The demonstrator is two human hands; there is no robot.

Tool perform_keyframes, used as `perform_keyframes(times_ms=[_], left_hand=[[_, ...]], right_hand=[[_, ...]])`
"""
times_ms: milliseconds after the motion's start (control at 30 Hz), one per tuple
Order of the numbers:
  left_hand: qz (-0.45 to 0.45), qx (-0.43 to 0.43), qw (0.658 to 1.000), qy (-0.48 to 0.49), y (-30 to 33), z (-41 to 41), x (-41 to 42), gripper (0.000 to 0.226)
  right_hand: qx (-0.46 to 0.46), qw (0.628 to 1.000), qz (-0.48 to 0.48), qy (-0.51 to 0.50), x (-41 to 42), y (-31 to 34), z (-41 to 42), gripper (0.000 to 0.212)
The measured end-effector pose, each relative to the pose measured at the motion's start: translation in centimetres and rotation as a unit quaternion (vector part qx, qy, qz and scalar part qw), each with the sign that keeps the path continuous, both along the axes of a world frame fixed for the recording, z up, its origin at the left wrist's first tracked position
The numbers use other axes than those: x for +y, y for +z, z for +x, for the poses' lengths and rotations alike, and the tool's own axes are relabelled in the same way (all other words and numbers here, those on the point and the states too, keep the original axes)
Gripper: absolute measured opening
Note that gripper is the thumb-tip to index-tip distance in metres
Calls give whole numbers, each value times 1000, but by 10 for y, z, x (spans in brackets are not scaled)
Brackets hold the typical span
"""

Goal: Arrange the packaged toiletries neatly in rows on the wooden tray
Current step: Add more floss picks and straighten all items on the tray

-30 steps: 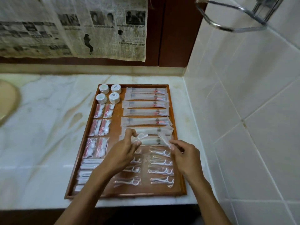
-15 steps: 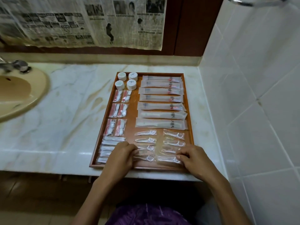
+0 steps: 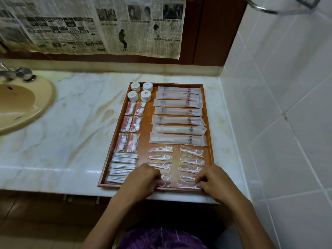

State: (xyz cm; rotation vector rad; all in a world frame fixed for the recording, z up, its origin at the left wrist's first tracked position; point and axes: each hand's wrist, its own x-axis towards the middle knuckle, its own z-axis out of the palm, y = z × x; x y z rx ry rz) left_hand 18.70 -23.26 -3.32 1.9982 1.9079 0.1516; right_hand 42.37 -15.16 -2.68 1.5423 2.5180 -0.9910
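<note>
A wooden tray (image 3: 113,139) lies on the marble counter (image 3: 71,126) with packaged toiletries in rows. At its far left stand white round pots (image 3: 142,91), with long sachets (image 3: 177,112) stacked to their right. Red-and-white sachets (image 3: 132,123) and cotton swab packets (image 3: 124,166) fill the left column. Two columns of floss pick packets (image 3: 192,152) run along the near right. My left hand (image 3: 142,180) has curled fingers on the nearest left floss packet (image 3: 166,178). My right hand (image 3: 213,184) pinches the nearest right floss packet (image 3: 186,184).
A beige sink (image 3: 21,105) with a metal tap (image 3: 19,73) sits at the left. A white tiled wall (image 3: 278,105) rises just right of the tray. Newspaper (image 3: 107,27) covers the back wall. A metal ring holder (image 3: 265,9) hangs top right.
Both hands came from the tray's middle, where they held floss packets up, to its near edge and set the packets down in the last row. The view pulled back.
</note>
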Motion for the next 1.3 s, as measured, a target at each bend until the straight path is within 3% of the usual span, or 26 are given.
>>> perform_keyframes(times_ms=[633,1300], left_hand=[[-19,-24,1000,-2,2,0,11,20],[13,-44,999,9,0,-1,9,13]], right_hand=[[-1,997,74,-18,-4,-7,-4,16],[43,999,25,-11,2,-4,1,10]])
